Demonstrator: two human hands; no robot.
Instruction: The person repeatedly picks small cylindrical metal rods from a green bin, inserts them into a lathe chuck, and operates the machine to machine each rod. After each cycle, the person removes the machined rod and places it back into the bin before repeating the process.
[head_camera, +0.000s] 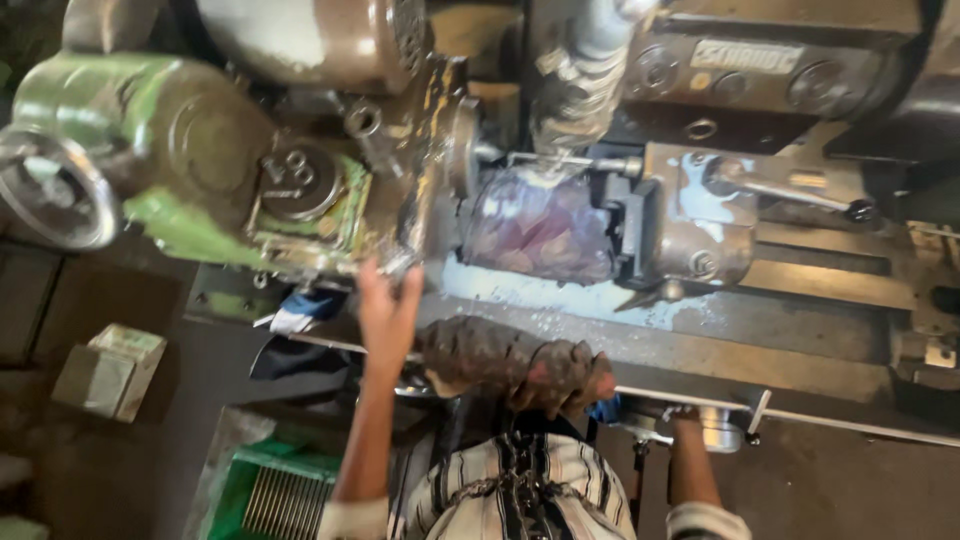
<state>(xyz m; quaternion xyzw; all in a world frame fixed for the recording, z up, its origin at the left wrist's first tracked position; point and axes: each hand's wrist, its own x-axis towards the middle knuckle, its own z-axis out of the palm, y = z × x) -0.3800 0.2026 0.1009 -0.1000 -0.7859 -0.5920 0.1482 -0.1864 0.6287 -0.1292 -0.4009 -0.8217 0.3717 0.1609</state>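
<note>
**Hands at the lathe's front edge**

The left hand (388, 305) reaches up to the lower edge of the green headstock (200, 150), its fingers straight and close together, lying against the machine's underside near the chuck (440, 160). It holds nothing that shows. The right hand is hidden: the right forearm (693, 460) rises to the carriage handwheel (715, 425) beneath the front rail (800, 410), and a dirty rag (515, 365) bunched over the rail covers where the hand would be, so whether its fingers are wide or closed cannot be told.

The rag lies between the two arms, touching the rail and overhanging it toward the person's striped shirt (520, 490). Just above it, a band of pale chips (560, 295) runs along the bed. A purplish translucent guard (540, 235) sits between the chuck and the tool post (690, 215), filling most of the gap there; a lever (790, 195) juts right from the tool post.

Room is tight around the left hand, hemmed by the headstock above and the rail below. To the right, the bed ways (820, 280) run open and flat to the picture's edge. At far left a handwheel (50, 190) sticks out past the headstock. Down on the floor, a pale box (110, 370) stands well clear, and a green crate (280, 490) sits just beside the left forearm.
</note>
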